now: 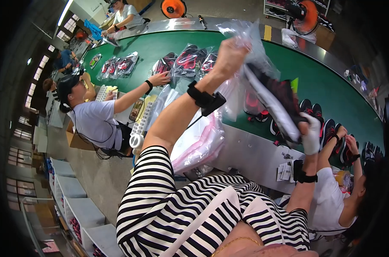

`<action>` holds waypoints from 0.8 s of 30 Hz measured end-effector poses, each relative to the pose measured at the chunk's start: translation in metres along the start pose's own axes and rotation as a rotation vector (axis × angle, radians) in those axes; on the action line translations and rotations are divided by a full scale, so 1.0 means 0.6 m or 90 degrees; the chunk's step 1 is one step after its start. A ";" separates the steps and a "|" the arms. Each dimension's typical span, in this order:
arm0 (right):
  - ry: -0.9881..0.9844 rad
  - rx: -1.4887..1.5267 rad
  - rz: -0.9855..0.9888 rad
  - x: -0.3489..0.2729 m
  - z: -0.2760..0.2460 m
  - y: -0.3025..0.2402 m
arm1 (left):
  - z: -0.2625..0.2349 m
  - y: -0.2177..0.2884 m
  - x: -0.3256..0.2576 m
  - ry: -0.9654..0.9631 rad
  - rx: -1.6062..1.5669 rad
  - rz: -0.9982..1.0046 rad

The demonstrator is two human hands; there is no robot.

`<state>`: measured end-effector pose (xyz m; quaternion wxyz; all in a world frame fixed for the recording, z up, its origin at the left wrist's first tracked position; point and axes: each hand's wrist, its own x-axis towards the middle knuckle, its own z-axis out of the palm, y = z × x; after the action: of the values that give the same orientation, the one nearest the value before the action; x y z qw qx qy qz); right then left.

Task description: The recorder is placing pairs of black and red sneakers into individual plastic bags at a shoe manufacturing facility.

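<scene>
My left hand point(229, 60) is raised over the green belt, its fingers closed on a clear plastic bag point(259, 47). In my right hand point(311, 136), which wears a white glove or wrap, is a black and red sneaker point(280, 96) with a white sole, tilted and blurred by motion. The sneaker's upper end meets the bag; how far it is inside I cannot tell. A bright green tag point(294, 85) shows beside the shoe. Below my left forearm lies a stack of clear plastic bags point(198, 143) with pink edges.
The green conveyor belt point(340, 100) carries bagged shoes point(189, 60) at left and unbagged sneakers point(329, 128) at right. A co-worker point(98, 111) at left touches a bagged pair; another person point(331, 201) at right handles shoes. Orange fans point(174, 7) stand behind; grey bins point(81, 192) line the lower left.
</scene>
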<state>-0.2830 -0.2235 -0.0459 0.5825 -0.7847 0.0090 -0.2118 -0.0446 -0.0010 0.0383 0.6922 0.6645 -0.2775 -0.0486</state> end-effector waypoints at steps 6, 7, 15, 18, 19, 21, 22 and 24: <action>-0.100 -0.509 -0.045 0.041 0.051 -0.096 | 0.171 -0.031 -0.119 -0.238 0.245 0.265; -0.102 -0.612 -0.091 0.048 0.042 -0.102 | 0.183 -0.023 -0.113 -0.233 0.251 0.293; -0.356 -0.839 -0.291 0.077 0.070 -0.199 | 0.185 0.077 0.053 -0.144 0.275 0.442; -0.552 -0.886 -0.289 0.099 0.094 -0.225 | 0.244 0.094 0.013 -0.550 0.436 0.497; -0.620 -0.895 -0.305 0.095 0.103 -0.219 | 0.240 0.102 -0.005 -0.581 0.386 0.451; -0.577 -0.849 -0.253 0.093 0.106 -0.198 | 0.219 0.088 -0.030 -0.593 0.338 0.432; -0.516 -0.809 -0.177 0.088 0.096 -0.162 | 0.199 0.075 -0.049 -0.587 0.342 0.471; -0.352 -0.632 -0.077 0.076 0.077 -0.043 | 0.147 0.041 -0.078 -0.513 0.286 0.465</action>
<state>-0.2319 -0.1852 -0.0183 0.1118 -0.9896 -0.0905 -0.0017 -0.1311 -0.0569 0.0433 0.3463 0.5852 -0.7332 0.0040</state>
